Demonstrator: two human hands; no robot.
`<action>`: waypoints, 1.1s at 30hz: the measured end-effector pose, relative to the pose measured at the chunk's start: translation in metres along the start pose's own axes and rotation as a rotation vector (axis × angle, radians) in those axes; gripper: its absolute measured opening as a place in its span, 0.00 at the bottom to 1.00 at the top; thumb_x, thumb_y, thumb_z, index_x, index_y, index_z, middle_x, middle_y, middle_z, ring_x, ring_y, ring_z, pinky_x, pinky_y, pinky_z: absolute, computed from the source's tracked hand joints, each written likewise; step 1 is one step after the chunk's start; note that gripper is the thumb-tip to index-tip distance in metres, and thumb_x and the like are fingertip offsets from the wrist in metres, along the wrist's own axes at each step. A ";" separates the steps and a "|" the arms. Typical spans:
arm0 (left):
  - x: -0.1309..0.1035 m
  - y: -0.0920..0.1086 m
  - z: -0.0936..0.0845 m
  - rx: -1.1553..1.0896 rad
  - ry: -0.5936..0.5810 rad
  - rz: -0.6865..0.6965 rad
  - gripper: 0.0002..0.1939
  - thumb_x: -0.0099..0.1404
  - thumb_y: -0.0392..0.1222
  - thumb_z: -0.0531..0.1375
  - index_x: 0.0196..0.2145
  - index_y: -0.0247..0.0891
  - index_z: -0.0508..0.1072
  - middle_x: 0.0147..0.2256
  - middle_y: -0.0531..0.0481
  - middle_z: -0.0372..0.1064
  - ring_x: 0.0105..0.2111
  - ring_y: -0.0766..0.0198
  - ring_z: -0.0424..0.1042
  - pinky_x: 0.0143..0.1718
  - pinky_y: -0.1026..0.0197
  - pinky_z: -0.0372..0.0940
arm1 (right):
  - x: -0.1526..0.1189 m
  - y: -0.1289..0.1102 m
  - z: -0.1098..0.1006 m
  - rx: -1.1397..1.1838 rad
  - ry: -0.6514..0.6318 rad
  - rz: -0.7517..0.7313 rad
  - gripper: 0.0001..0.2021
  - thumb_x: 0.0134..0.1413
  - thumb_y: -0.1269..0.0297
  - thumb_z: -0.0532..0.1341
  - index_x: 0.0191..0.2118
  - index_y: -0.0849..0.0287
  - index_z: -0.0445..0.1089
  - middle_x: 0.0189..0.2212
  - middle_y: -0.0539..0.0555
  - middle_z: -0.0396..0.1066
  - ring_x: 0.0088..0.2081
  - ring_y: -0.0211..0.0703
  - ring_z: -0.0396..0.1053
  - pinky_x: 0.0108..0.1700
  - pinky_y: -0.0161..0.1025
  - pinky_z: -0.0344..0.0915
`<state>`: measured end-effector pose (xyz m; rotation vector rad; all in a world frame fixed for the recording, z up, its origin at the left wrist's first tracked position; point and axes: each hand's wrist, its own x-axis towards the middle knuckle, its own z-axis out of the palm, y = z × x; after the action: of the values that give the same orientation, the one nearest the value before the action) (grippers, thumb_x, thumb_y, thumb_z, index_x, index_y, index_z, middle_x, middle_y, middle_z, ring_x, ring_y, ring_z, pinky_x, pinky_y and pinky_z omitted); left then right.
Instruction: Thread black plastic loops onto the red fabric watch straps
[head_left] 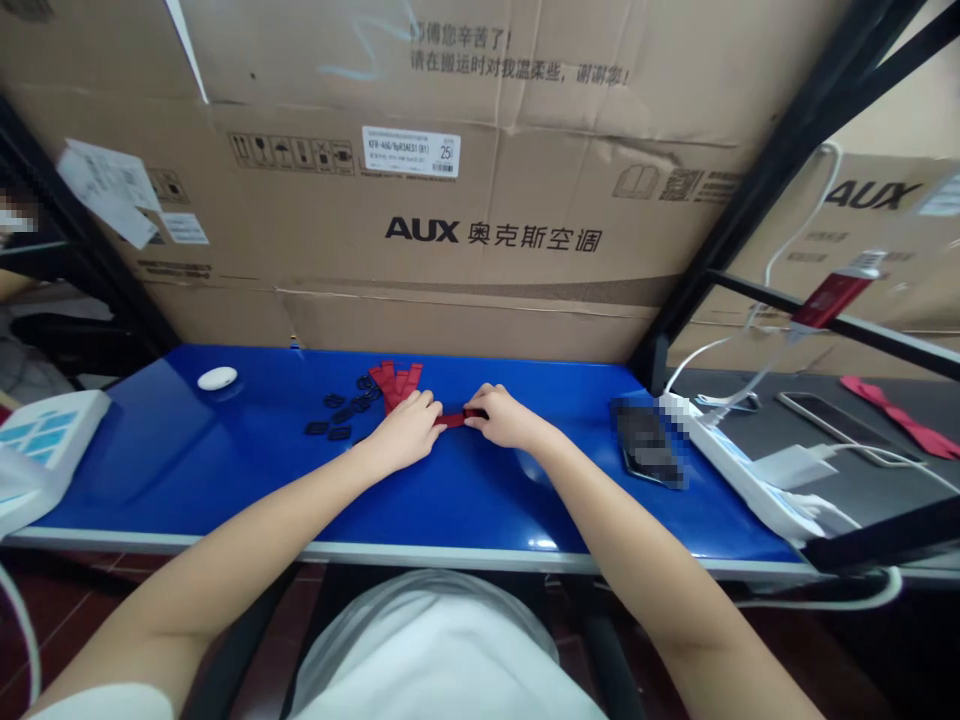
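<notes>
A short red strap is stretched between my two hands, low over the blue table. The fingers of my left hand are closed on its left end. My right hand pinches the other end, where a small dark piece shows at the fingertips. Several more red straps lie fanned out just behind my left hand. To the left of them, several black plastic buckles are scattered on the table, and my left hand partly hides that area.
A dark phone lies at the right, beside a white power strip with cables. A white oval object sits at the back left, a white device at the left edge. Behind stands a large cardboard sheet between black frame posts.
</notes>
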<state>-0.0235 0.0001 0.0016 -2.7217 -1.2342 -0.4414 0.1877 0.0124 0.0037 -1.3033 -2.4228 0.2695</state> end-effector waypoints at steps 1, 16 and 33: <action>-0.001 0.001 -0.001 0.030 -0.003 -0.005 0.10 0.69 0.42 0.54 0.39 0.34 0.71 0.40 0.40 0.65 0.43 0.51 0.65 0.46 0.50 0.62 | 0.000 0.002 0.001 0.027 -0.001 0.014 0.08 0.56 0.70 0.62 0.40 0.60 0.77 0.39 0.59 0.72 0.45 0.48 0.67 0.52 0.43 0.59; 0.006 -0.003 -0.003 -0.129 0.011 0.192 0.15 0.66 0.51 0.58 0.42 0.37 0.72 0.37 0.45 0.67 0.41 0.55 0.67 0.40 0.57 0.63 | 0.003 0.006 0.004 0.662 -0.060 -0.006 0.07 0.46 0.67 0.66 0.32 0.60 0.68 0.36 0.49 0.63 0.30 0.35 0.66 0.35 0.35 0.65; 0.008 -0.004 -0.011 -0.032 0.225 0.355 0.10 0.64 0.45 0.59 0.37 0.34 0.73 0.32 0.46 0.66 0.35 0.58 0.66 0.38 0.57 0.64 | 0.005 -0.004 -0.010 0.489 0.052 -0.136 0.09 0.50 0.62 0.65 0.24 0.59 0.70 0.46 0.56 0.65 0.53 0.49 0.61 0.59 0.52 0.51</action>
<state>-0.0240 0.0055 0.0147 -2.7413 -0.6772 -0.6995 0.1865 0.0142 0.0156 -0.9116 -2.1961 0.7255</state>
